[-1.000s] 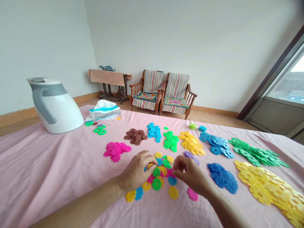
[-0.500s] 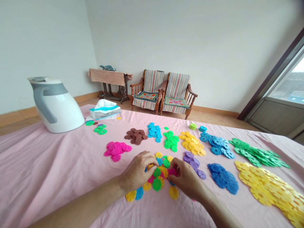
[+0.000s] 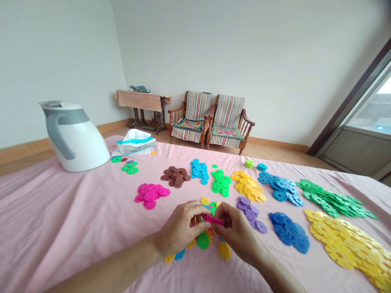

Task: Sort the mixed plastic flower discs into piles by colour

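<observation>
Both hands have drawn together since the earlier frame: the right hand point(image 3: 240, 234) has shifted inward, and its fingertips now meet those of the left hand point(image 3: 183, 226).

Surroundings, by size: pink tablecloth point(image 3: 100, 215), creased, under everything; white-and-grey thermal jug point(image 3: 81, 142) at far left; long heap of yellow notched discs point(image 3: 345, 240) at far right; smaller dark-blue heap point(image 3: 288, 232), then purple discs point(image 3: 251, 212), just beside the right hand.

Grip: each hand is pinched narrow, thumb against fingers, on the magenta notched disc point(image 3: 213, 220). The piece sits between the two hands, seen nearly edge-on, above a mixed-colour cluster. Fingers cover much of it, so one disc or two overlapping cannot be told.

Below: green notched disc point(image 3: 203, 241) and, nearer the right wrist, yellow notched disc point(image 3: 225, 250).

Handling, judged: very light, thin, stiff plastic with slight spring; faces probably slick, notched rim giving better purchase. Unlikely to break. Best held by opposite edges, thumb and forefinger, keeping the slots uncovered.
</observation>
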Available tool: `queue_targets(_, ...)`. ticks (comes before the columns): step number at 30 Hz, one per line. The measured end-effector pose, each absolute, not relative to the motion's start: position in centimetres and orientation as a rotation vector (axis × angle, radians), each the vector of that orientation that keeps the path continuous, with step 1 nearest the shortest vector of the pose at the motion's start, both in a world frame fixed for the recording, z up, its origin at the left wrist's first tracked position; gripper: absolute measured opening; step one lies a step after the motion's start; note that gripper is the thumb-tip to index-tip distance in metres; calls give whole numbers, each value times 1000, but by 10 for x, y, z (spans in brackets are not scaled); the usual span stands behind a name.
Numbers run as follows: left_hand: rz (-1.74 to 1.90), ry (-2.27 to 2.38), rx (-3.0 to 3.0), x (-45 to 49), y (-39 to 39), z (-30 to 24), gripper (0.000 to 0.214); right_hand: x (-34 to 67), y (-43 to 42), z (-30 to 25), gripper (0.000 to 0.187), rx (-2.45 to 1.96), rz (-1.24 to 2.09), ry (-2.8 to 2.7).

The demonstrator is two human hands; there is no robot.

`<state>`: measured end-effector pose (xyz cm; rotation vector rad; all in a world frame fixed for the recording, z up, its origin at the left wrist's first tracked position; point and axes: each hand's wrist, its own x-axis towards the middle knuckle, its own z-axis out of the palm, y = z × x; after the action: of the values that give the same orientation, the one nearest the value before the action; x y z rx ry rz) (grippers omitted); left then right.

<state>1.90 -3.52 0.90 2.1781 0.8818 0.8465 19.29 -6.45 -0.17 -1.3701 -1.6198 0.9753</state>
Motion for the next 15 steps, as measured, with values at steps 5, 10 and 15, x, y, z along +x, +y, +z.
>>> queue_targets(5,835,932,2170,23,-40,11,9,183,-70,-3,11,-1306,955,-1592)
queue_targets(10,905,950,2151,19,-31,10,9,186,-69,-3,17,-1263,980,-1638)
queue_targets(15,1109,1276,2111,-18,8,26,12,203,-60,-12,17,-1416,835,-1569)
